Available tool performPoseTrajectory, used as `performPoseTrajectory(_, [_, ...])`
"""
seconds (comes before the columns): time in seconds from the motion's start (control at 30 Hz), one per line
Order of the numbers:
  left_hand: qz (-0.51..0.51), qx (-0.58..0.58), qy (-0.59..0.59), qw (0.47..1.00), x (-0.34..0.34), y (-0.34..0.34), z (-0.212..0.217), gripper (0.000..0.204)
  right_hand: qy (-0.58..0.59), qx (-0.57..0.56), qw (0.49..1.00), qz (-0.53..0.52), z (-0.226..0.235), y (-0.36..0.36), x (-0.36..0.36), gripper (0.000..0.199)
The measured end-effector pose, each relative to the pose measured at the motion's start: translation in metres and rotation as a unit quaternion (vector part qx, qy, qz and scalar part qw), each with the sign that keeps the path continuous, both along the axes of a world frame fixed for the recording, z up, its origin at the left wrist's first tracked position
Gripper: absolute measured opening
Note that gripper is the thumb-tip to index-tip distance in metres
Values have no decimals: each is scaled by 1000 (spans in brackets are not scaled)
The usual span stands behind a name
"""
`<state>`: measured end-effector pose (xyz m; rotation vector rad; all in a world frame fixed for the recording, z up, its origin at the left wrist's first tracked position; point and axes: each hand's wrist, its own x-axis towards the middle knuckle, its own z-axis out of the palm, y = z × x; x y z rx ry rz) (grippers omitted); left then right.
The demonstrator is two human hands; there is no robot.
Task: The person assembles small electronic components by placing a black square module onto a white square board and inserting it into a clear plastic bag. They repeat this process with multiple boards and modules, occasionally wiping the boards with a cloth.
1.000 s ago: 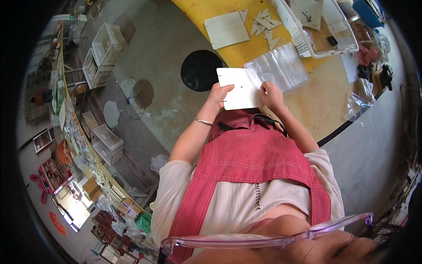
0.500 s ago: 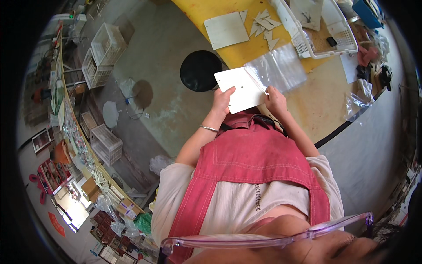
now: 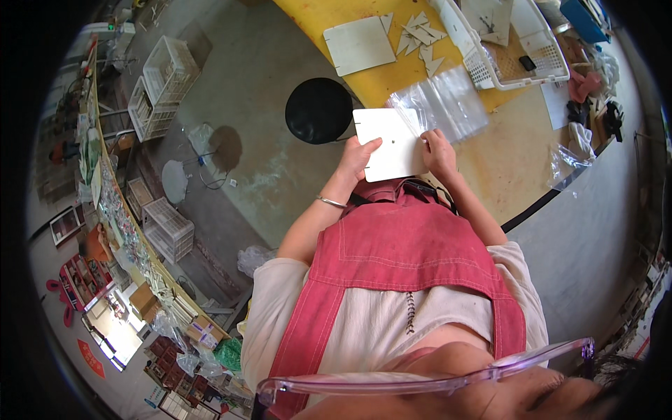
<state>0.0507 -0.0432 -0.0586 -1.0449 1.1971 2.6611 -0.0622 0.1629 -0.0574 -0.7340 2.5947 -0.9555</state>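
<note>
A thin white square panel with small notches on its edge and a dark dot in its middle is held in front of my waist. My left hand grips its left side, thumb on top and fingers hidden underneath. At the panel's right edge, my right hand is closed in a pinch on a clear plastic bag, whose shiny film crosses the panel's upper right corner. Just beyond lies a stack of clear bags on the table.
On the yellow-topped table are another white panel, several white triangular pieces and a white plastic basket. A round black stool stands left of the table. White crates sit farther left on the floor.
The white panel has turned slightly and shifted a little to the right. My right hand has moved up a little along its right edge; both hands keep their hold.
</note>
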Motion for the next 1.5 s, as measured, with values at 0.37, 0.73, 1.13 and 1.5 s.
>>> performPoseTrajectory(0.37, [119,35,-3,992,-3,11,-9,36,-29,-19,999,-9,-26,25,-13,8])
performPoseTrajectory(0.73, [178,-28,-43,983,-4,35,-9,34,-43,-65,997,27,-15,24,-1,16])
performPoseTrajectory(1.13, [57,-187,-43,980,-7,48,33,24,11,14,1000,-24,-11,-27,-7,21])
performPoseTrajectory(1.5, [-3,-327,-15,945,-16,55,22,26,16,-56,998,-15,6,-44,-13,10])
